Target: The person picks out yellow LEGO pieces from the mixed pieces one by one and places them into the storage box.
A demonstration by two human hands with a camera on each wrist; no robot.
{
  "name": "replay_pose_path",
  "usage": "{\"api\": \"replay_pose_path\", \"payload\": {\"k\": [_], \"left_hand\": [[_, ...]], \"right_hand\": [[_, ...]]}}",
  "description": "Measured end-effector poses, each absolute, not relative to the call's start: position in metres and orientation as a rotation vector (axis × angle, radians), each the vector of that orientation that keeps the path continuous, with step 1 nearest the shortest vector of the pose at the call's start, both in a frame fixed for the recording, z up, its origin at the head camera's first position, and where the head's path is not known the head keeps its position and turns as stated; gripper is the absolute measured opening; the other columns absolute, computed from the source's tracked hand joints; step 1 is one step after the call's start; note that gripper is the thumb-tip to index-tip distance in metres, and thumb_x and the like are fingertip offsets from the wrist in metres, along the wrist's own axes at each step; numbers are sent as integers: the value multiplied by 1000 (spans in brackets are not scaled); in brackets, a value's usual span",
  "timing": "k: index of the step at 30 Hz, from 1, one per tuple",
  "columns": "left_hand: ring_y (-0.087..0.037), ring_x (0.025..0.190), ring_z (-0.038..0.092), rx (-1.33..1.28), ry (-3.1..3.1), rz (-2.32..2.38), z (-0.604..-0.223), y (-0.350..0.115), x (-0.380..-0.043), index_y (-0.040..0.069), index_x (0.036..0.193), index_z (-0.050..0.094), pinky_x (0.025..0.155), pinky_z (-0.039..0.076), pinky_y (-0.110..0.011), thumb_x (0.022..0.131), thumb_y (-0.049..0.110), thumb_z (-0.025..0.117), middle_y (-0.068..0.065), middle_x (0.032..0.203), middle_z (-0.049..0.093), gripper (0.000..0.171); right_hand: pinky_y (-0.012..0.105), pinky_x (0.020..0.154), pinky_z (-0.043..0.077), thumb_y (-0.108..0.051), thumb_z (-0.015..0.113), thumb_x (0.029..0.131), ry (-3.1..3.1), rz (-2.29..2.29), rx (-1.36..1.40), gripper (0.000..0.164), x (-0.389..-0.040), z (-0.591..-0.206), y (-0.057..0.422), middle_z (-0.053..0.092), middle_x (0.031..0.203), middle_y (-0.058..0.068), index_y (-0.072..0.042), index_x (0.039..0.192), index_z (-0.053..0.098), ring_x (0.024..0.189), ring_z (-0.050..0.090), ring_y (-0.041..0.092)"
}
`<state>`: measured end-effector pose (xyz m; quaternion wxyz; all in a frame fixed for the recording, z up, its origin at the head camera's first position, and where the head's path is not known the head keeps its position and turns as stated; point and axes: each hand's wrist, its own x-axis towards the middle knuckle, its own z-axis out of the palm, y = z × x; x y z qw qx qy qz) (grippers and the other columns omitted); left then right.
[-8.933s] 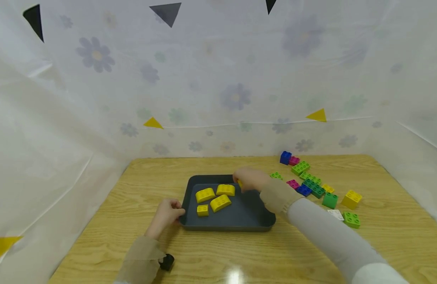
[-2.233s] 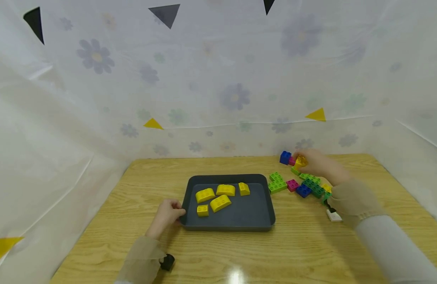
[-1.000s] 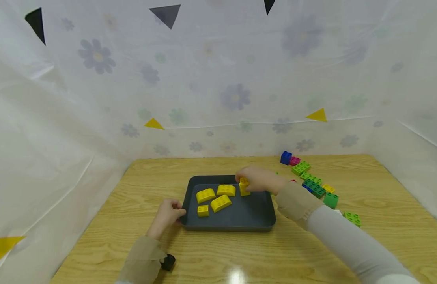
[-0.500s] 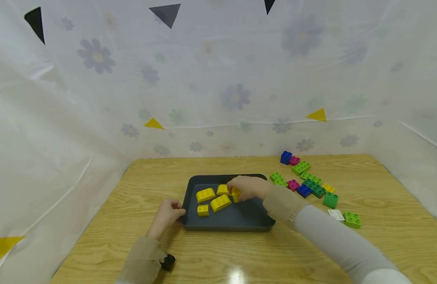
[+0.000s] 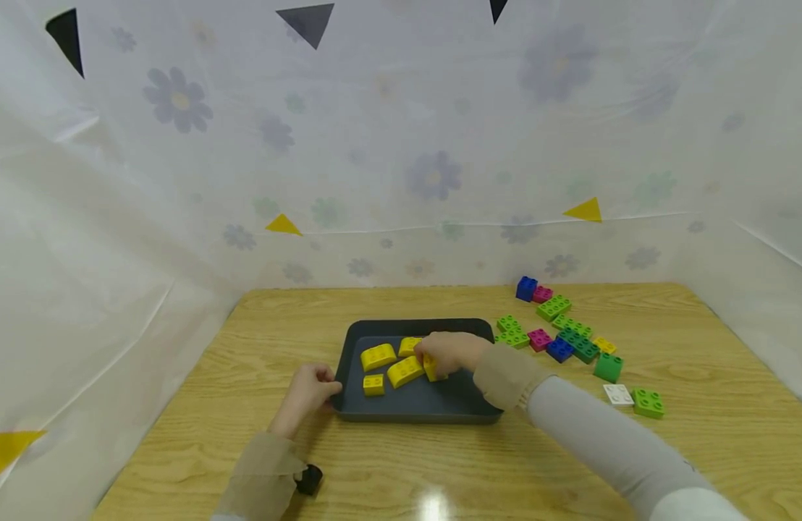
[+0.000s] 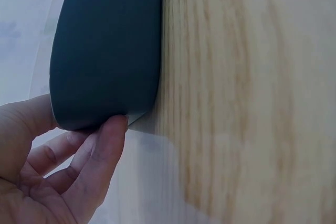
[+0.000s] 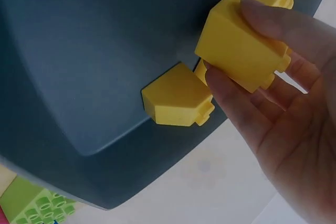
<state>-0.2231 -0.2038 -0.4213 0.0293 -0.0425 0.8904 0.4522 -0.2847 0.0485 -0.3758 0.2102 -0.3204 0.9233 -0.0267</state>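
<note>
My left hand (image 5: pixel 312 389) grips the left end of a dark grey tray (image 5: pixel 414 418), thumb on one side and fingers curled under the wall in the left wrist view. My right hand (image 5: pixel 452 352) is over the middle of the tray and pinches a chunky yellow brick (image 7: pixel 241 40) between thumb and fingers. Close beside it lies a small sloped yellow brick (image 7: pixel 176 98), which my hand hides in the head view. Also in the tray are curved yellow bricks (image 5: pixel 378 356), partly covered by the right hand at the back, and a small yellow brick (image 5: pixel 373 385).
Right of the tray lie several loose bricks: lime green (image 5: pixel 554 307), dark green (image 5: pixel 578 344), blue (image 5: pixel 560 349), pink (image 5: pixel 540 339), flat yellow (image 5: pixel 604 345) and flat white (image 5: pixel 618 394). A blue brick (image 5: pixel 526 288) stands near the table's back edge.
The right hand set the sloped brick in the tray, then brought the chunky yellow brick from the right side. Lately it moved left and forward within the tray. The left hand stayed put.
</note>
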Motion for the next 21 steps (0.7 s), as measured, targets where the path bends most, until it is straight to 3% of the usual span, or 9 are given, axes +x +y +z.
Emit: {"api": "replay_pose_path", "payload": {"k": [21], "left_hand": [[-14, 50, 49, -123, 2761, 1399, -422, -204, -223, 0, 67, 53, 46, 51, -31, 76, -4, 61, -5, 61, 49, 13]], "right_hand": [[29, 70, 46, -3, 70, 77, 2582, -70, -850, 24, -281, -385, 49, 52, 87, -4, -20, 90, 57, 77, 47, 15]]}}
